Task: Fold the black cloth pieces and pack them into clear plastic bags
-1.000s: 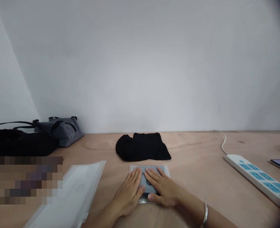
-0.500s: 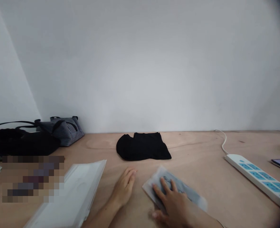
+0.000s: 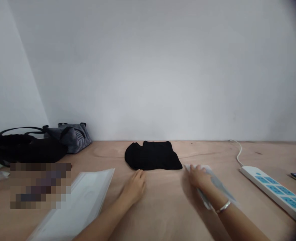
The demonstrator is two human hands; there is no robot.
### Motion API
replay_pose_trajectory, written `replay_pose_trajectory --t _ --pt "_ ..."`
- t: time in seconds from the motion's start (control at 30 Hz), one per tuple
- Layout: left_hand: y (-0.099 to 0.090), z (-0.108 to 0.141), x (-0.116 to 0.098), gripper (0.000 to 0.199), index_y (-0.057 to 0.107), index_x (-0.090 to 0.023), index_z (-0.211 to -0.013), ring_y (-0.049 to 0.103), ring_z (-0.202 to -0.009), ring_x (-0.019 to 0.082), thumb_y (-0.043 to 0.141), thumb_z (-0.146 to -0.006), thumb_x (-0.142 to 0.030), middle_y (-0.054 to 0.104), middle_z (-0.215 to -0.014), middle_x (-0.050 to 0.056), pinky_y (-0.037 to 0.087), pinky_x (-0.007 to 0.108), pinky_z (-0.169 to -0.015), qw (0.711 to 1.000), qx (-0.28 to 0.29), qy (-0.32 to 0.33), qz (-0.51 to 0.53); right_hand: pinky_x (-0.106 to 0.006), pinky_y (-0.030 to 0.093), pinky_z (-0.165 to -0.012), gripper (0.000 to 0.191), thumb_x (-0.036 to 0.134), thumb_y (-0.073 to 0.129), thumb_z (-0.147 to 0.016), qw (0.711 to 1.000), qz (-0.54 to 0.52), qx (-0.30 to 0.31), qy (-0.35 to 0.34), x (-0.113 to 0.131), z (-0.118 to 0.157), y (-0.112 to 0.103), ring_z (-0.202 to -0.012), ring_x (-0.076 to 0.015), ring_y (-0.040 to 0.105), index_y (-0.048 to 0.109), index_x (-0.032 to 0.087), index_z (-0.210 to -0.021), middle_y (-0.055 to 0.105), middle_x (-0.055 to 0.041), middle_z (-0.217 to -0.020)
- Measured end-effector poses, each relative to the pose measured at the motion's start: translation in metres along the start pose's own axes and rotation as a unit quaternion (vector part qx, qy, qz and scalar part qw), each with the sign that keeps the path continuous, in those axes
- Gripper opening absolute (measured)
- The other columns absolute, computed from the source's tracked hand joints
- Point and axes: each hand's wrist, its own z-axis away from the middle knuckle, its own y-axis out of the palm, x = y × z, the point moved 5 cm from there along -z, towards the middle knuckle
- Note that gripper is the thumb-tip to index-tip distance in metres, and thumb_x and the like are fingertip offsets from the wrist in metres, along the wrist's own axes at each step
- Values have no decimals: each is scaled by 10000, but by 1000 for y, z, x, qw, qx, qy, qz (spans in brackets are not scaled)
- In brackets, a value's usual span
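Plain grey-white wall [image 3: 148, 67] behind, pale wood worktop [image 3: 163, 211] below w/ faint grain lines. Big change vs. a sec ago: both hands lay flat on the small plastic pouch [image 3: 219, 183] mid-worktop; now it's out to the right, betw. the black cloth [image 3: 153, 155] and the power strip [image 3: 271, 187], apart from the strip, under the right hand [image 3: 198, 175] only. So the smoothing looks done and the pouch seems mid-shift, not yet settled.

Right hand: palm down over the pouch, fingers near its far end; can't tell if it's pinching or just pressing, as thumb + underside are hidden. Left hand [image 3: 134, 187]: resting on the worktop just in front of the cloth, fingers together, slightly bent, nothing seen in it.

Materials: pouch is thin, see-through, floppy, w/ a greyish-blue flat insert, lying askew. Cloth is matte black, soft, rounded at left, straighter-edged at right. Larger plastic sleeve [image 3: 75, 201] at left = milky, smooth, flat. Strip is hard white plastic w/ blue socket faces. Bracelet [image 3: 223, 206] on the right wrist: shiny, silvery metal.
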Motion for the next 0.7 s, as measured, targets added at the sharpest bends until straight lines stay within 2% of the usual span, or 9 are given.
replay_pose_trajectory --t 0.1,0.17,0.23,0.3,0.4,0.5,0.6,0.67,0.7 --pt "-6 -25 19 349 467 -109 -1181 434 -1138 220 396 -842 -70 494 -1195 139 379 351 -929 999 3 -28 -35 -394 375 -760 254 149 411 -819 999 2 -23 -32 31 -8 2 -961 -264 506 554 184 -1026 549 -142 -1028" --pt "-7 -36 29 259 508 -124 -1120 503 -1043 214 434 -872 -132 532 -1127 114 426 374 -865 997 15 -39 -59 -350 349 -796 222 157 437 -810 997 0 -31 -66 52 -15 5 -989 -232 480 572 215 -978 543 -100 -1030" --pt "-6 -40 35 248 514 -150 -1098 548 -950 198 490 -873 -252 540 -1104 79 465 388 -795 995 29 -46 -78 -326 337 -791 221 130 417 -815 997 -1 -36 -74 63 -22 9 -991 -223 467 579 201 -948 542 -102 -1017" --pt "-6 -40 38 291 500 -167 -1111 559 -917 189 512 -861 -315 532 -1113 62 479 393 -766 994 40 -49 -92 -319 339 -759 250 82 378 -815 997 0 -37 -62 64 -29 12 -969 -225 473 573 166 -948 543 -123 -1005" --pt "-11 -37 39 291 500 -164 -1110 560 -914 187 514 -860 -312 535 -1107 61 481 387 -762 992 47 -54 -104 -326 328 -757 264 52 372 -800 998 -4 -37 -53 59 -35 13 -961 -233 476 553 137 -973 549 -135 -1005" --pt "-22 -35 36 186 537 -131 -1038 571 -899 199 453 -885 -196 574 -1017 82 461 388 -779 992 47 -48 -107 -353 303 -795 259 65 386 -796 997 -12 -33 -66 56 -32 7 -986 -246 467 546 139 -985 558 -133 -1006" --pt "-33 -26 28 245 567 -120 -967 574 -913 215 348 -876 -57 602 -936 103 370 415 -886 994 55 -7 -97 -361 299 -803 231 87 407 -786 995 -27 -15 -95 56 -17 -3 -978 -247 483 570 151 -936 586 -117 -957" --pt "-38 -10 21 237 589 -137 -922 582 -895 207 381 -851 -48 619 -910 85 347 393 -905 993 81 32 -81 -336 318 -788 206 92 448 -748 991 -43 10 -125 53 3 -9 -934 -228 518 596 163 -872 615 -90 -899" --pt "-40 1 18 201 604 -152 -878 592 -863 200 435 -826 -59 631 -880 65 375 359 -872 991 102 51 -70 -309 338 -759 191 94 474 -719 988 -51 27 -143 51 15 -11 -884 -210 544 608 173 -831 630 -69 -853"
